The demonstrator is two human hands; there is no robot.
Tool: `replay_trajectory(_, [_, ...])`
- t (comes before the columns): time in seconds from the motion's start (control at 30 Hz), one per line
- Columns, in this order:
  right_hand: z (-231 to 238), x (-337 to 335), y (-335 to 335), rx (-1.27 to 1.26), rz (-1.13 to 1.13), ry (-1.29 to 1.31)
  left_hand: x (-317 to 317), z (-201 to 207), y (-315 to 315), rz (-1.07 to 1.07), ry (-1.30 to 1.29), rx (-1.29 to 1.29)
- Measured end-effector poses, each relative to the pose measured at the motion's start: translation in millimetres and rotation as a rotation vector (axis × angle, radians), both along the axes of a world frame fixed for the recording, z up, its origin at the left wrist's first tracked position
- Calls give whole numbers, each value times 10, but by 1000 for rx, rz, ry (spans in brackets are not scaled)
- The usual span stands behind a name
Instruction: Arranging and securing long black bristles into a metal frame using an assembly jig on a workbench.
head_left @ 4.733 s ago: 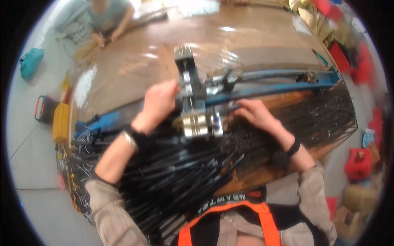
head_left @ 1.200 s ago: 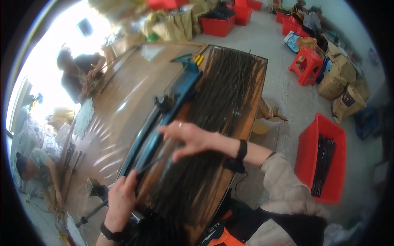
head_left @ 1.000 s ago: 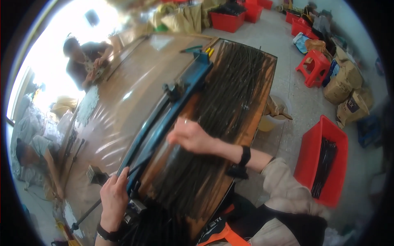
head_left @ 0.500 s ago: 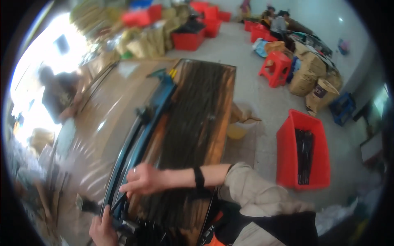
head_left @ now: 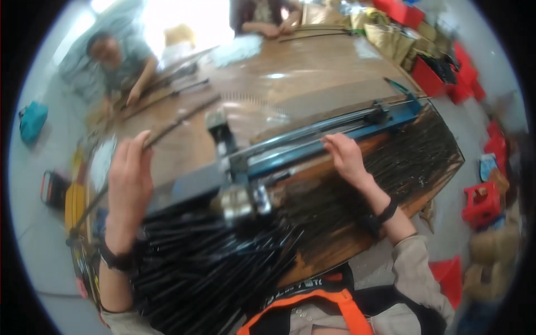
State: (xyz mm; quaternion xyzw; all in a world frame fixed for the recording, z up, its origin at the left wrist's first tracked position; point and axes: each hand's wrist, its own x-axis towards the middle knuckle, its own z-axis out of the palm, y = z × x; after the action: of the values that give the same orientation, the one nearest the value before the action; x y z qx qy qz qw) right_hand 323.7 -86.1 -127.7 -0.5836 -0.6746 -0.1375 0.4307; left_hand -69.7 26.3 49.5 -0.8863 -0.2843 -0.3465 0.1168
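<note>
My left hand (head_left: 131, 181) is raised at the left, fingers closed around a long thin dark rod (head_left: 181, 120) that slants across the table. My right hand (head_left: 345, 156) hovers by the blue metal rail (head_left: 329, 142) of a bench fixture, fingers loosely bent and apart, with nothing visible in them. A metal clamp block (head_left: 237, 204), blurred, sits at the rail's near end; a dark slider (head_left: 379, 111) is toward its far end. Below the left hand lies a thick heap of glossy black rods (head_left: 206, 262). More dark rods (head_left: 385, 167) cover the wooden board beyond the rail.
Two people sit across the brown table (head_left: 318, 67): one person (head_left: 123, 67) at the far left, another person's hands (head_left: 273, 28) at the back. Pale piles (head_left: 237, 51) lie on the table. Red crates (head_left: 430, 75), sacks and a red stool (head_left: 481, 204) stand at the right.
The view has swung left. My left hand has moved away from the rail and lifted with the rod; my right hand has come off the near part of the rail.
</note>
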Motion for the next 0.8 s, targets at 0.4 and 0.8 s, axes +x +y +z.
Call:
replay_trajectory(0.4, [483, -1536, 1221, -184, 742, 494, -942, 113, -277, 181, 5, -81])
replay_trajectory(0.8, [465, -1804, 1427, -254, 759, 209, -1124, -217, -263, 241, -40, -264])
